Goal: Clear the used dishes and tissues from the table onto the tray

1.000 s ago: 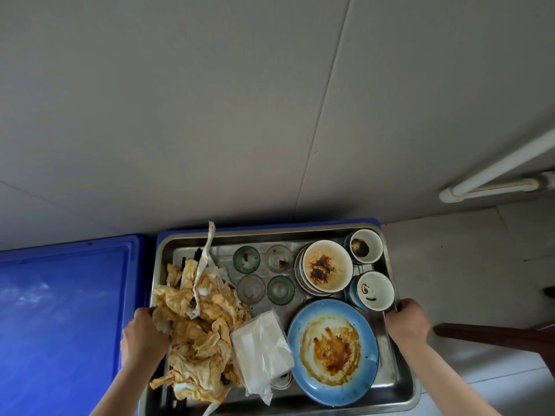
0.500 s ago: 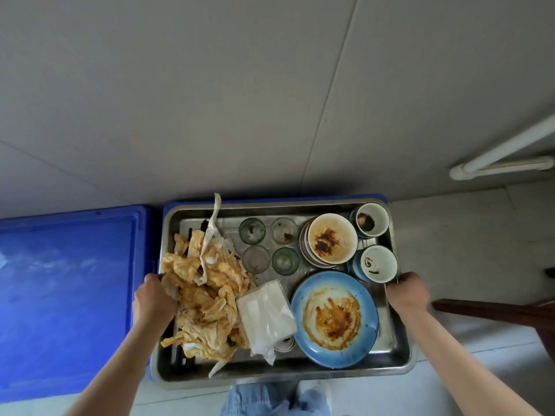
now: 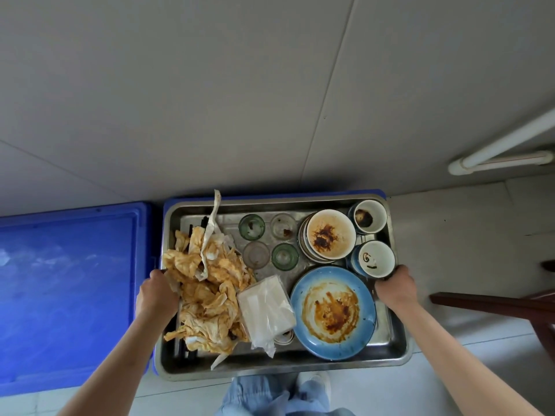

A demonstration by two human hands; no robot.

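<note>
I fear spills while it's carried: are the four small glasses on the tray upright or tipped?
Upright: all four small glasses show round open mouths facing up, only residue inside, standing on the metal tray.

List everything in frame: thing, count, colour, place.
rectangular steel tray: 1, silver, centre, on a blue bin
stained crumpled tissues: pile, orange-white, tray's left
plastic-wrapped tissue pack: 1, white, tray's middle front
round blue plate: 1, sauce-stained, tray's front right
small drinking glasses: 4, two green, two clear, tray's back middle
stacked white bowls: 1 stack, stained, tray's back right
blue-and-white cups: 2, tray's right edge
blue plastic bin lid: 1, left
white wall pipe: 1, upper right
left hand: grips tray's left rim
right hand: grips tray's right rim
</note>
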